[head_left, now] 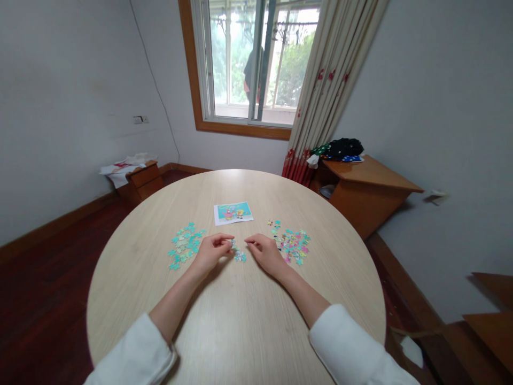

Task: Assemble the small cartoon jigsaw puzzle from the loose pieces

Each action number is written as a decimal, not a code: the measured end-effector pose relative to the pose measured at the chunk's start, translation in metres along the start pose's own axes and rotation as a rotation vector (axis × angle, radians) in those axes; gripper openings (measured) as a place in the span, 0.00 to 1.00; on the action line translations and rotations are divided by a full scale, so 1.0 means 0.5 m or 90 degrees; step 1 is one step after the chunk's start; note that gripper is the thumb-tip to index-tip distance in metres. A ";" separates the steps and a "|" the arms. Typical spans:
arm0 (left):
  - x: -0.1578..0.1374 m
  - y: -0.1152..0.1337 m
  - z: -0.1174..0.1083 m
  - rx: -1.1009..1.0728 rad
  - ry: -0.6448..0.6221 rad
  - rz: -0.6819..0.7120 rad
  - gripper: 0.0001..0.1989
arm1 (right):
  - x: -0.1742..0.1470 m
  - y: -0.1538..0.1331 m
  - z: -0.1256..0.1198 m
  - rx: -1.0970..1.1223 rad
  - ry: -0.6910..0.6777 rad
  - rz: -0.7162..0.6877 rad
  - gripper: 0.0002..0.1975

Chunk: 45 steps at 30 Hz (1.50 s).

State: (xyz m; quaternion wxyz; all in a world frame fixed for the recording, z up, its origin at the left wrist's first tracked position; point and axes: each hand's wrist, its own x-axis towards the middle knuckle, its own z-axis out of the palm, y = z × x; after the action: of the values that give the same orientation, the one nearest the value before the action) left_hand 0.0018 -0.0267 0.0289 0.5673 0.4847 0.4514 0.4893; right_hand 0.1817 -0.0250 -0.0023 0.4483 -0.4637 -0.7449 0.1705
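- A round, pale wood table [248, 326] fills the middle of a white-walled room with a dark red floor [44, 289].
- Behind it is a sliding window [286, 69] in a brown frame, with a cream and red curtain [334, 64] at its right.
- A wooden desk [372, 174] to the right bears a pile of clothes [344, 148]; a low cabinet [147, 181] to the left has white cloth or paper on top.
- A picture card [233, 213] lies beyond the hands, showing a pink and a yellow figure on turquoise.
- The jigsaw pieces lie in two loose heaps: the left heap [184, 243] mostly turquoise and pale green, the right heap [295, 245] mixed with pink and yellow.
- A small cluster [240, 256], pale blue and white, lies between the hands, on the near side.
- The left hand [214, 250] is curled, thumb and forefinger nearly together on a bluish piece [232, 243].
- The right hand [264, 251] has its fingertips drawn together beside the right heap; whether they grip anything, I cannot tell.
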 end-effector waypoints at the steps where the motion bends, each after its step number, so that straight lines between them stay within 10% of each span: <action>1: 0.000 0.001 0.000 0.004 0.003 0.002 0.15 | 0.000 0.000 0.000 0.001 0.000 0.001 0.08; 45: 0.007 -0.005 -0.008 0.060 0.024 0.001 0.16 | 0.000 -0.002 -0.004 0.000 -0.012 0.022 0.07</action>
State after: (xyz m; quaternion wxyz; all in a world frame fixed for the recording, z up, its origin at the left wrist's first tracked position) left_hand -0.0014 -0.0227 0.0256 0.5352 0.5019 0.4841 0.4769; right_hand 0.1830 -0.0259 -0.0004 0.4384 -0.4751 -0.7408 0.1828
